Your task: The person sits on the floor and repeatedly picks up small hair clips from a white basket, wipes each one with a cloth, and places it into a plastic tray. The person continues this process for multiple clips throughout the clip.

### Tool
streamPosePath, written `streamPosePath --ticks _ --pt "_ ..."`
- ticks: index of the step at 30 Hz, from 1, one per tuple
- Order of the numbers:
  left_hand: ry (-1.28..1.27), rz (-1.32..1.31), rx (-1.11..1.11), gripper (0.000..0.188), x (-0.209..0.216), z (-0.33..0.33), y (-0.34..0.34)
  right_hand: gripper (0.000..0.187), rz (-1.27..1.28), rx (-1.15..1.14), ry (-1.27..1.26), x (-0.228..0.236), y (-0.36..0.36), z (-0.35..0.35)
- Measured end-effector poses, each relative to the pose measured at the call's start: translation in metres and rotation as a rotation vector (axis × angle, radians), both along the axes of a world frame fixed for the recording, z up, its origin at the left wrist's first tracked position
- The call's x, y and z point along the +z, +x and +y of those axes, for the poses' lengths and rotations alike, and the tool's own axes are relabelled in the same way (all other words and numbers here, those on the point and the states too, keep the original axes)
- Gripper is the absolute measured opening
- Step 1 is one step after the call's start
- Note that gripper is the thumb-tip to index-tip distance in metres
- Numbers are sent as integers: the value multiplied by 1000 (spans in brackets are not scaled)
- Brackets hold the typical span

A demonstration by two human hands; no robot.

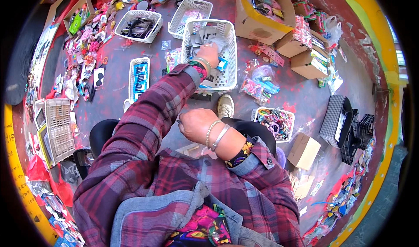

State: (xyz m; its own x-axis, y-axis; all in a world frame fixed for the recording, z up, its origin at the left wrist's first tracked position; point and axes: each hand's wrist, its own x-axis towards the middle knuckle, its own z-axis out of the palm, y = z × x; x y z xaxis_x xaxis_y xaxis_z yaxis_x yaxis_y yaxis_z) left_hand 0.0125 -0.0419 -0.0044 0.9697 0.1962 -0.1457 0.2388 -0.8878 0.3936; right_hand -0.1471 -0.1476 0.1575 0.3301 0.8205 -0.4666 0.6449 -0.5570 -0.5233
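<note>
My left arm stretches forward, and my left hand is inside a white perforated basket. Its fingers curl down among grey flat cards and crinkled clear plastic packaging. What they grip is hidden. A small blue packet lies beside that hand in the basket. Closer to my body, my right hand is closed above my lap, wearing a beaded and a silver bracelet. A small dark bit shows at its fingertips, too small to name.
White baskets hold dark items, blue packets and colourful bands. Cardboard boxes stand at the far right. Bagged goods lie right of the main basket. A crate stands left; a black-and-white basket stands right.
</note>
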Motion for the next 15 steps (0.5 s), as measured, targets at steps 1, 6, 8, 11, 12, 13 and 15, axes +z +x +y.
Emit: streamPosePath --ticks 1,6,8,11,12,13,15 --pt "-19 9 -21 43 -1 3 1 26 -4 -7 36 -1 -1 -1" --pt "-226 25 7 29 -8 29 -3 26 -28 46 71 1 -2 2" --pt "-231 0 -38 26 -12 48 -4 26 -29 55 80 3 -1 5" --pt "-372 -97 125 23 2 66 -14 27 5 42 113 8 3 5" --pt "-429 -148 175 21 13 72 -21 27 21 34 153 8 8 4" --pt "-429 -206 197 22 21 81 -26 27 37 29 193 11 12 4" --pt "-799 -217 247 24 50 86 -43 28 25 -34 279 20 24 1"
